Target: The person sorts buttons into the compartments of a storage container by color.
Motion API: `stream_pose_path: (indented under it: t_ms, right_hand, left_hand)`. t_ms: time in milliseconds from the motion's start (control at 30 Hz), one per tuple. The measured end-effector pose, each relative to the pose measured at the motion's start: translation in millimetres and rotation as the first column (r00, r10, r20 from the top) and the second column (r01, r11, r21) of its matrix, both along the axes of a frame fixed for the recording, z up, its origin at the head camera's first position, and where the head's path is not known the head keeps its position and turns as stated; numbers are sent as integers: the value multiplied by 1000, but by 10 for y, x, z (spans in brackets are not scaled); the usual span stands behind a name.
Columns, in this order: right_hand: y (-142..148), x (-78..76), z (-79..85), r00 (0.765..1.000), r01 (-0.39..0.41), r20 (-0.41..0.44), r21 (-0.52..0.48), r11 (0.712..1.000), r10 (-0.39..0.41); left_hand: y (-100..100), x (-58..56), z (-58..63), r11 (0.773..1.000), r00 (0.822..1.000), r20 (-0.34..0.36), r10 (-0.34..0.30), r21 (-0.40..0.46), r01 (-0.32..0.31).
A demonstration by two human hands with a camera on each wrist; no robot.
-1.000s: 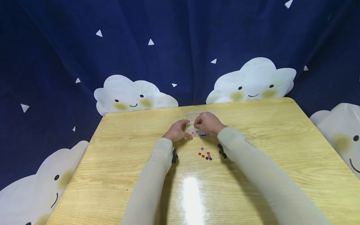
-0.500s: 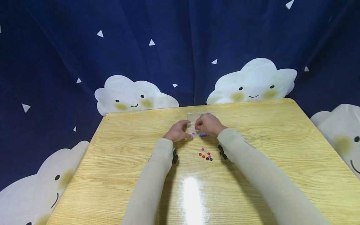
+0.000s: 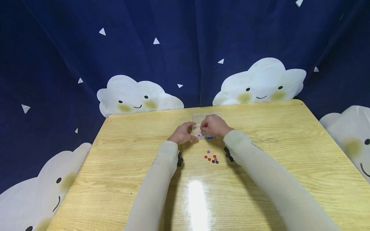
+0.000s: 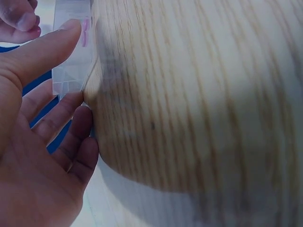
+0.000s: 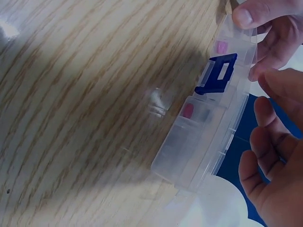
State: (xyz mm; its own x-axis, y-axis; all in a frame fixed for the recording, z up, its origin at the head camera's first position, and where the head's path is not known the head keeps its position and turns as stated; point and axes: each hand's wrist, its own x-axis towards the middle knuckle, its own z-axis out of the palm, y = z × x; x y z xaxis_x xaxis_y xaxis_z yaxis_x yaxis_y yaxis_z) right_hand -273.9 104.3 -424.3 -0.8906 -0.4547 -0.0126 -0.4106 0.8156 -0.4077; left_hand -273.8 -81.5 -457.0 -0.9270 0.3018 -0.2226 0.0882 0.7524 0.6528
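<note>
A: Room?
B: Background is filled by a dark blue curtain (image 3: 162, 19), printed with white clouds (image 3: 261, 83).

A: Surface?
B: Pale wooden table (image 3: 115, 192), crossed by two light sleeves (image 3: 151, 189). Glare (image 3: 198, 205) is thrown on the near part, well apart from the work.

A: Box?
B: Clear plastic box (image 5: 175, 146) is placed near the far edge. Lid seems to be folded back; hard to tell.

A: Grip?
B: Left end of the box is grasped by the left hand (image 3: 182, 133), thumb at the near corner. A purple disc (image 3: 201, 131) seems to be pinched by the right hand (image 3: 214, 125) over the box; mostly hidden by fingertips.

A: Done well how?
B: Box should be held firm; it looks light, likely easily skidded. If the disc is to be set inside, a low, straight release is advised, so neighbouring sections are missed. Blue latch (image 5: 222, 75) shouldn't be knocked.

A: Small stuff?
B: Loose purple (image 3: 208, 152), red (image 3: 209, 159) and dark discs (image 3: 213, 161) are scattered nearer than the box, between the sleeves. Should be cleared by the right cuff.
</note>
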Motion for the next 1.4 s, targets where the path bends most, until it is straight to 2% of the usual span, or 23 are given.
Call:
stream_pose_path:
  t_ms: [167,467,667,933,1067,1233,1400]
  right_hand:
    - [45,-28,61,1000,-8,-9,-3,1000,8]
    - [152,-22,272,998,-36,-59,-10,999,35]
    - [211,135,335,984,-151,-95,16,988,152]
    - [204,452,248,949,-295,-98,46,954,299]
    - [240,623,174,948,-303,-57,127,944,312]
    - [379,703,52,955,-287,-30,137,948,294]
    - [452,692,-51,923,-384,3,55,922,385]
  left_hand:
    - [24,-40,32,1000,1000,-2,-5,3,5]
    - [34,-92,105,1000,1000,-9,-5,21,5]
    - [8,-67,82,999,1000,-3,-11,30,11]
    - [-28,-21,38,999,1000,-20,-24,38,25]
    - [-18,7,8,999,1000,2,-21,47,21]
    - [18,29,-7,998,1000,8,-19,64,19]
    - [-2,41,-13,998,1000,3,-10,69,10]
